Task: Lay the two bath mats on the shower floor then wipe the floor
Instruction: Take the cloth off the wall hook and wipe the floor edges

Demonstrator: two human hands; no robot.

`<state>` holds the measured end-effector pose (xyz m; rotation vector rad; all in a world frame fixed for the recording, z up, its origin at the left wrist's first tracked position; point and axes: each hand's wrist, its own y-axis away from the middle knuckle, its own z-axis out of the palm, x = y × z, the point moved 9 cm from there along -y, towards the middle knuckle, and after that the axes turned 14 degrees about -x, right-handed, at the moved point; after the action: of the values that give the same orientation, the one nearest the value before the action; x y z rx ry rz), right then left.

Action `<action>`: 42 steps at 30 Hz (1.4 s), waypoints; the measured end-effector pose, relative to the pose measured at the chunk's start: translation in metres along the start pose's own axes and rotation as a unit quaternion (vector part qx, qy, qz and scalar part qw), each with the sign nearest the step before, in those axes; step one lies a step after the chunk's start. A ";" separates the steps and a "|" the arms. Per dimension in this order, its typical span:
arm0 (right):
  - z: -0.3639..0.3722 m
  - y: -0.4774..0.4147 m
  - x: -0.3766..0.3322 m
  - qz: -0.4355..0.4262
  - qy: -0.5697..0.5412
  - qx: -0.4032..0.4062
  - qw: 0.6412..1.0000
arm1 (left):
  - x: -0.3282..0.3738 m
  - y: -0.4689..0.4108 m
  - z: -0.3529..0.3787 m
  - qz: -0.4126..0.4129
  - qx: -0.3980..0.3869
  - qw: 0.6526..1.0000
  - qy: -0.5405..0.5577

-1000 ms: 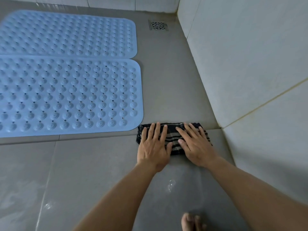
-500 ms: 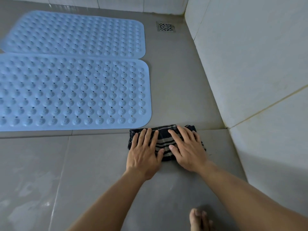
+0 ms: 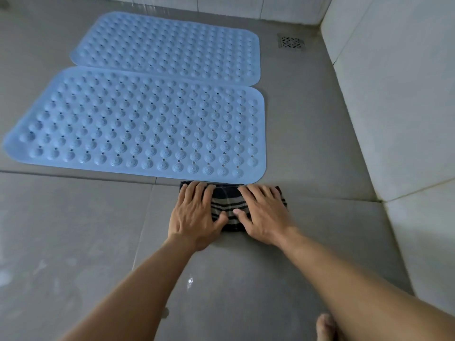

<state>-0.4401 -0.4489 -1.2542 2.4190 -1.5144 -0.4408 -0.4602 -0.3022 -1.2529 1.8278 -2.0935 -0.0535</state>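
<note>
Two light blue studded bath mats lie flat side by side on the grey tiled shower floor [image 3: 73, 242]: the near mat [image 3: 138, 124] and the far mat [image 3: 170, 45]. A folded dark cloth with pale stripes [image 3: 227, 205] sits on the floor against the near mat's front right edge. My left hand [image 3: 194, 215] and my right hand [image 3: 264, 215] both press flat on the cloth, fingers spread, pointing toward the mat.
A square metal drain [image 3: 290, 42] sits in the far right corner. A white tiled wall [image 3: 394, 107] rises along the right side and another along the back. My bare toes [image 3: 325, 327] show at the bottom edge. Wet streaks mark the near floor.
Both hands have slid the cloth leftward along the floor, away from the right wall, until it lies against the near mat's front edge. The view has shifted left too.
</note>
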 end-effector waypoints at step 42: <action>-0.010 -0.179 -0.348 -0.193 -0.048 -0.070 0.978 | -0.403 0.059 -0.079 -0.114 0.006 0.993 -0.020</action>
<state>-0.4320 -0.0580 -1.2695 2.6075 -1.0000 -0.7236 -0.4531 0.1123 -1.2612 2.0811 -1.9053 -0.1378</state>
